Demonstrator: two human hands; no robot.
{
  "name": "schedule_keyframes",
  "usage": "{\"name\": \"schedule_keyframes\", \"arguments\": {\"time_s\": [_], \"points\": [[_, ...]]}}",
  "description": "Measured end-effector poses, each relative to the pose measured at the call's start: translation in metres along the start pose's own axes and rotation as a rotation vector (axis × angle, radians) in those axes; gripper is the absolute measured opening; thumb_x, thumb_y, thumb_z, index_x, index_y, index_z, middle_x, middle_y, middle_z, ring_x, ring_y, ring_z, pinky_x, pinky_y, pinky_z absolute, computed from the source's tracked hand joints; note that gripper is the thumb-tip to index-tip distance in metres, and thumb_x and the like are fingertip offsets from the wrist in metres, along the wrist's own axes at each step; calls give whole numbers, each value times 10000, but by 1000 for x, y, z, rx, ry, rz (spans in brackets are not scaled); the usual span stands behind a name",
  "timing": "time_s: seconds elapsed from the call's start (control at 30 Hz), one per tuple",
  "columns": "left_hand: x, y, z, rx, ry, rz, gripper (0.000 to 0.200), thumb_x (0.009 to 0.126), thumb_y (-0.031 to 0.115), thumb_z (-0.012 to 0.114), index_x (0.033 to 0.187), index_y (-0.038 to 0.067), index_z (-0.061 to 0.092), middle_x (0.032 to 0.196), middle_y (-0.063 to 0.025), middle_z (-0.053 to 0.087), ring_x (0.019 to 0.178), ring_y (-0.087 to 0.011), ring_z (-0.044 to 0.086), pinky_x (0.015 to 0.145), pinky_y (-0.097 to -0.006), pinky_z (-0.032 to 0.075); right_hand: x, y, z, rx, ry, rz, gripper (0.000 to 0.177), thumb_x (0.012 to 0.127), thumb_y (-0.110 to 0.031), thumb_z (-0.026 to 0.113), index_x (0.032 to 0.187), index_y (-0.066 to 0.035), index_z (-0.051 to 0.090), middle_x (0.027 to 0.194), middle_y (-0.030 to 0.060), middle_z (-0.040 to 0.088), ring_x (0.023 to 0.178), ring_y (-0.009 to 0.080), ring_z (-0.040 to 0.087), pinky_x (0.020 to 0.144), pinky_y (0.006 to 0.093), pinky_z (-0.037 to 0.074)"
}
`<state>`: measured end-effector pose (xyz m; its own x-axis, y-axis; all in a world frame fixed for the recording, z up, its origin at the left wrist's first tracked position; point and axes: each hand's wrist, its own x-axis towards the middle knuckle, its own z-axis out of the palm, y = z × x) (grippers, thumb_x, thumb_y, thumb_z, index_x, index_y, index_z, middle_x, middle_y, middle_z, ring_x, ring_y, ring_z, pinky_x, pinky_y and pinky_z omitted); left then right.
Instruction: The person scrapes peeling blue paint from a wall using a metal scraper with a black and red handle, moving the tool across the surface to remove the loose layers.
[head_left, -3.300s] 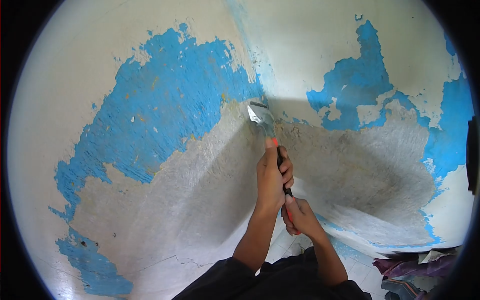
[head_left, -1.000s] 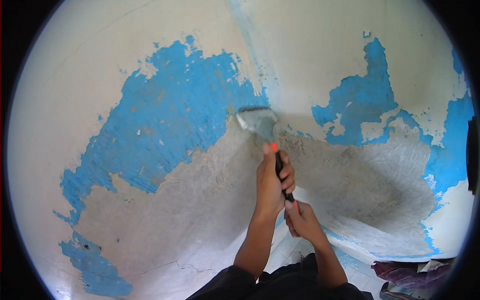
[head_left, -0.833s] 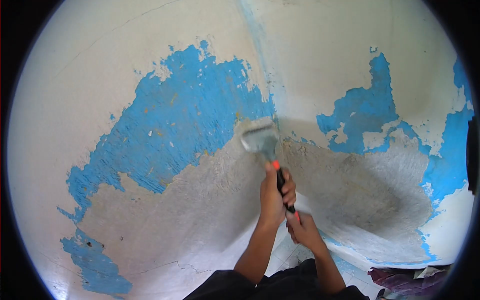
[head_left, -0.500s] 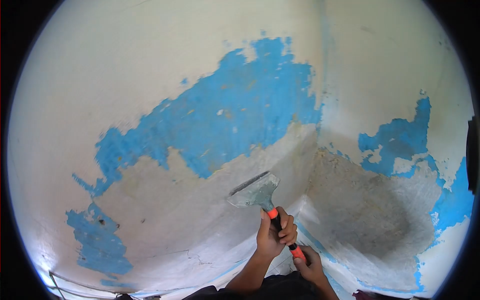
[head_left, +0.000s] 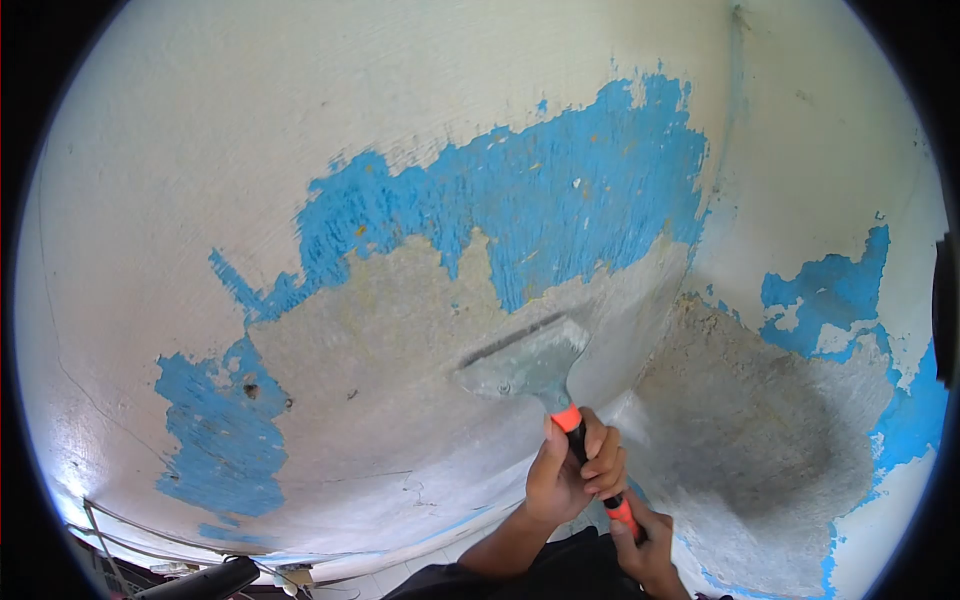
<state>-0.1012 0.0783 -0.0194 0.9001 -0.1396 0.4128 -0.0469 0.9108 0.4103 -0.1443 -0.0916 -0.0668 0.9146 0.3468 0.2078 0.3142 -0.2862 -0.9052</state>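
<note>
A wide-bladed scraper with a black and orange handle reaches up and left in front of the wall. My left hand is wrapped around the handle just below the scraper head, thumb along its side. Lower down, my right hand closes on the orange end of the same handle. The blade edge lies over bare grey plaster, a little below a large patch of blue paint. Greyish dust coats the scraper head.
Cream paint surrounds the blue patch. A wall corner rises at right, beside more bare plaster and a second blue patch. Another blue area shows at lower left, above cables and a dark tube-like object.
The view has turned left, so the wall patches appear farther right. The scraper and both hands sit slightly right and look larger; both grips are unchanged.
</note>
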Motion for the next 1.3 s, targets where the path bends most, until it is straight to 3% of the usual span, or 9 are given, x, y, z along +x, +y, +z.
{"name": "schedule_keyframes", "arguments": {"time_s": [0.17,0.27,0.4,0.5,0.87,0.97,1.0,1.13,1.3], "points": [[10,3,20,-74,-43,-5,500,991,587,274,891,112,391,677,9,351,533,-91,317,515,-272,354,-4,-32,-18,-40,83,11,515,830,-226,656,1222,98,577,640,134,610,582,136,588,563,290,463],[-2,-4,15,-95,2,-12,500,990,588,274,891,112,388,676,9,348,536,-93,318,521,-273,354,-11,-38,-16,84,62,36,530,928,-415,614,1302,-40,590,615,-1,449,533,102,373,488,269,349],[3,-5,23,-61,39,6,501,989,592,275,887,113,387,672,10,340,539,-94,314,540,-268,348,-6,-39,-27,38,62,18,452,934,-334,633,1247,-7,617,621,-9,439,562,79,351,491,264,314],[11,-13,21,-142,-57,25,538,983,617,221,893,118,401,685,18,353,568,-102,344,550,-286,360,-4,-37,-38,-114,107,17,506,825,-234,660,1199,100,595,657,145,620,593,141,593,572,292,464],[5,6,15,-3,8,-3,541,990,608,216,873,115,406,660,22,342,518,-91,322,505,-268,345,4,-22,-2,11,110,-49,468,839,-259,644,1191,49,622,668,99,597,580,108,536,563,283,445],[14,6,32,0,28,37,555,983,620,202,873,115,405,657,19,340,513,-92,322,494,-271,345,6,-39,-21,8,45,59,481,811,-167,684,1241,34,605,791,170,694,656,134,635,654,282,508],[14,4,32,-12,20,29,561,977,630,201,876,117,406,652,18,342,506,-93,321,485,-274,347,5,-39,-18,-18,123,4,458,846,-252,636,1196,43,622,630,57,561,567,89,509,549,271,427],[1,2,19,-17,46,-21,554,978,628,202,878,123,406,651,18,344,502,-92,320,486,-274,349,-8,-26,-7,1,76,57,435,850,-225,630,1193,42,626,599,34,534,567,77,494,549,263,422],[14,12,35,39,50,-13,552,975,631,212,873,125,408,650,17,343,502,-91,320,482,-268,346,-2,-34,-12,-4,100,79,449,816,-192,684,1206,26,630,674,103,623,605,96,551,601,274,470]]}}
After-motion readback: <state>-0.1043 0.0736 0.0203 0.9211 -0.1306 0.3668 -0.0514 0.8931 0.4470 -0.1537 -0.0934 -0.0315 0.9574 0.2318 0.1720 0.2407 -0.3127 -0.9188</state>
